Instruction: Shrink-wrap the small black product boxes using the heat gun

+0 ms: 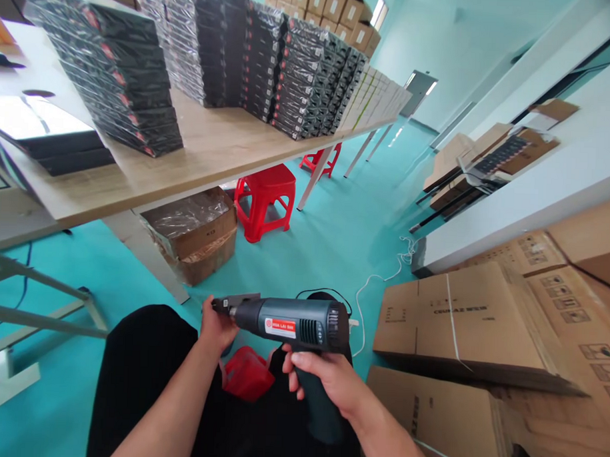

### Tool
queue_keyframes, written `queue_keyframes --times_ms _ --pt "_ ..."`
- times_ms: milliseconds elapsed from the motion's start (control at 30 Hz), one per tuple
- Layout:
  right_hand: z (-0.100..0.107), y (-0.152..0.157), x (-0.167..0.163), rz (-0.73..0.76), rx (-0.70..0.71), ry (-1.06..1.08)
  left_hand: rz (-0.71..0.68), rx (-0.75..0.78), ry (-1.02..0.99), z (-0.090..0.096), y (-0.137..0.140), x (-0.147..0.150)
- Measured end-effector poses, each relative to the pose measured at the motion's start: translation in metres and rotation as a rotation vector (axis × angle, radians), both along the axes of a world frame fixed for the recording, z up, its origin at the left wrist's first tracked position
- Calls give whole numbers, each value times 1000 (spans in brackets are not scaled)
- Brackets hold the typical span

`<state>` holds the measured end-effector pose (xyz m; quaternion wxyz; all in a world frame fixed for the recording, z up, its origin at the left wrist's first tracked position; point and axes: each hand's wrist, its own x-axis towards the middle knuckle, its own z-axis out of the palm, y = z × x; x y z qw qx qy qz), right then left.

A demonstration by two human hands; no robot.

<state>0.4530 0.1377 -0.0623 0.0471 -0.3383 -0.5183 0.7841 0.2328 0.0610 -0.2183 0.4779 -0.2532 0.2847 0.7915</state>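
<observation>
A dark green heat gun (286,321) with a red and white label is gripped in my right hand (324,376), its nozzle pointing left. My left hand (219,329) is closed on a dark box (223,304) with a small white label, right by the nozzle tip. Most of that box is hidden behind my fingers and the heat gun. Below, between my black-clad legs, part of a red stool (247,373) shows.
Stacks of film-wrapped black boxes (310,75) stand on a wooden table (213,135). Underneath are an open carton (209,235) with clear film and a red stool (266,194). Large cartons (447,313) crowd the right. A white cable (367,291) crosses the floor.
</observation>
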Motion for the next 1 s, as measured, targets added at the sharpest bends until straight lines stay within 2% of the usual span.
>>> queue_keyframes --times_ms 167,333,467,600,833,1000 --pt "-4 14 8 -184 1 -15 39 135 -41 -7 -3 -2" --pt "-4 25 24 -191 -83 3 58 169 -61 -5 -3 -1" --pt "-3 21 26 -203 -85 9 -3 180 -43 -5 -3 -2" --pt "-5 22 31 -215 -91 5 -25 100 29 -6 -4 -4" --pt "-5 27 54 -154 -91 -56 48 -144 96 -13 0 -7" --pt "-4 23 60 -90 -104 -65 83 -116 149 -18 0 -10"
